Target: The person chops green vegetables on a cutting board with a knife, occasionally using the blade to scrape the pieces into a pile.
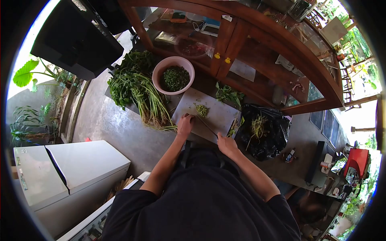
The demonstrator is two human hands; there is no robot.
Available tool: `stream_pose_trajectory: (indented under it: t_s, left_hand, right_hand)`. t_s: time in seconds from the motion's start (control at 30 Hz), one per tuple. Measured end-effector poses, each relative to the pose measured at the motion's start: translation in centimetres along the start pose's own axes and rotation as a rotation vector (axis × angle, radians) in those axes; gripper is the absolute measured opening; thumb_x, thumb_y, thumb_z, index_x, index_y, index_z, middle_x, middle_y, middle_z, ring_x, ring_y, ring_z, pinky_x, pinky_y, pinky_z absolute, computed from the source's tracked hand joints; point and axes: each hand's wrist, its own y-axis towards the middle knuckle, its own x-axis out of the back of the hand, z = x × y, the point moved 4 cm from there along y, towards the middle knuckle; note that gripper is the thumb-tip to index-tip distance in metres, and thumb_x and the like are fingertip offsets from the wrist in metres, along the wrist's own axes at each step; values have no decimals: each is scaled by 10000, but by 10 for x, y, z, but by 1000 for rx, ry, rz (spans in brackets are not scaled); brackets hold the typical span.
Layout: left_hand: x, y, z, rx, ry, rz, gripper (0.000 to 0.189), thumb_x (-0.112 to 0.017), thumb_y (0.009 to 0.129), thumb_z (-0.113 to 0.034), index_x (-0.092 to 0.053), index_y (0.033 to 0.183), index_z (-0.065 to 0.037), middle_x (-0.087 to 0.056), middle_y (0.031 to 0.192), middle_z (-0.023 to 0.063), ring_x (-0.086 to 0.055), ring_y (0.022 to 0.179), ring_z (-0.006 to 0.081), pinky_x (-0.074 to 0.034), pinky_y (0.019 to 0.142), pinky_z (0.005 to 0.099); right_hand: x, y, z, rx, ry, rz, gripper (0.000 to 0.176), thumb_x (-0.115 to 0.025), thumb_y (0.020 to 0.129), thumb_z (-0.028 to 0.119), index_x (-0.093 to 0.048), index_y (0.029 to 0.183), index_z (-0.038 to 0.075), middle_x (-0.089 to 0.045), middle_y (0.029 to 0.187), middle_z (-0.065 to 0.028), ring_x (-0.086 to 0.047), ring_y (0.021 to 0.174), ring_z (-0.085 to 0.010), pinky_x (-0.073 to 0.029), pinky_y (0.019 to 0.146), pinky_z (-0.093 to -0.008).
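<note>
My right hand (226, 143) is closed round the handle of a knife (206, 125), whose thin blade points up and left across a pale cutting board (186, 105). Near the blade's tip, my left hand (185, 123) rests on the board's left part with its fingers curled together. What lies under those fingers is too small to tell. A small heap of chopped green stems (202, 110) sits on the board just beyond the blade. At the board's right edge lie some leafy scraps (233, 127).
Beyond the board stands a pink bowl (155, 76) of chopped greens. Left of it lies a big bunch of leafy greens (138, 86). A few leaves (227, 94) and a black plastic bag (277, 130) with trimmings are at right. A glass-doored wooden cabinet (225, 48) borders the back.
</note>
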Motion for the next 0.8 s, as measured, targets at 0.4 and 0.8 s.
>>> stream_pose_trajectory:
  t_s: [0.4,0.8]
  left_hand:
    - [-3,-1,6,-8,-10,17,198,-644,782,-90,-720,953,-23,-665,998,168,-612,968,364,-490,850,428]
    - [-2,-6,2,-33,24,-24,188,-654,765,-50,-721,940,-35,-651,954,137,-600,963,349,-490,841,419]
  right_hand:
    - [2,-6,8,40,-3,-27,302,-485,933,224,-445,1084,-34,-657,767,-247,-651,741,-440,-525,660,-531]
    - [-50,39,4,21,118,-20,409,-366,920,118,-360,1292,-50,-651,851,-301,-652,822,-459,-525,741,-552]
